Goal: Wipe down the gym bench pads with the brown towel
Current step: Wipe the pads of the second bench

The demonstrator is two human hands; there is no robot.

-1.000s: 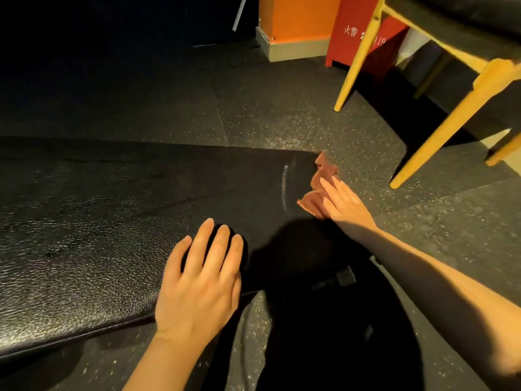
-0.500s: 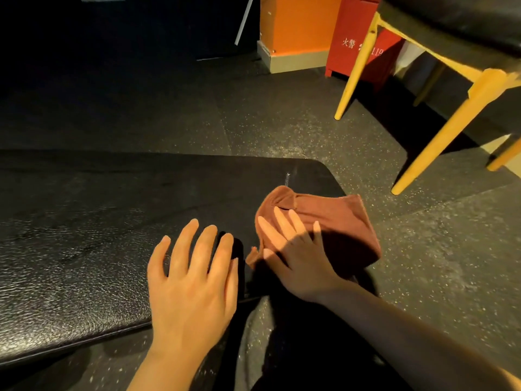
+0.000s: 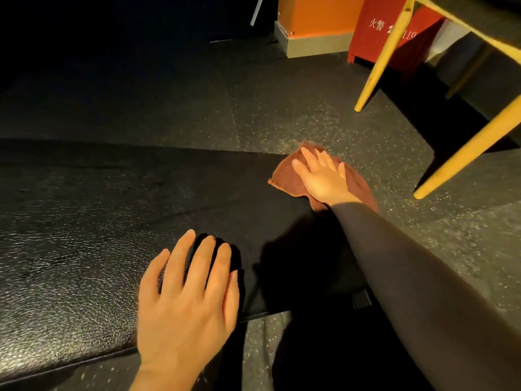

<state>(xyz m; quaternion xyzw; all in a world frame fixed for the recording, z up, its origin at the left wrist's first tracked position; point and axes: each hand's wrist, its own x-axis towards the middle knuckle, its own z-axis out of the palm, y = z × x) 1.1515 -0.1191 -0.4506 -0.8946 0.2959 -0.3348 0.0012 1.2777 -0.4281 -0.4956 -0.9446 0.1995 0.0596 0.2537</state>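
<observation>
A right hand (image 3: pixel 321 180) presses a brown towel (image 3: pixel 287 176) flat-fingered on the far corner of a black bench pad (image 3: pixel 98 221). The left hand (image 3: pixel 186 303) rests open, fingers straight, on the pad's near edge.

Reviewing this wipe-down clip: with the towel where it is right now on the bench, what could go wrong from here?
1. The brown towel lies at the far corner of the bench pad, partly hanging past the edge; under the flat right hand it could slip off onto the floor.
2. The left hand rests flat on the pad, so the patch beneath it may go unwiped.
3. The yellow chair leg stands close beyond that corner; a wide stroke might knock it.
</observation>
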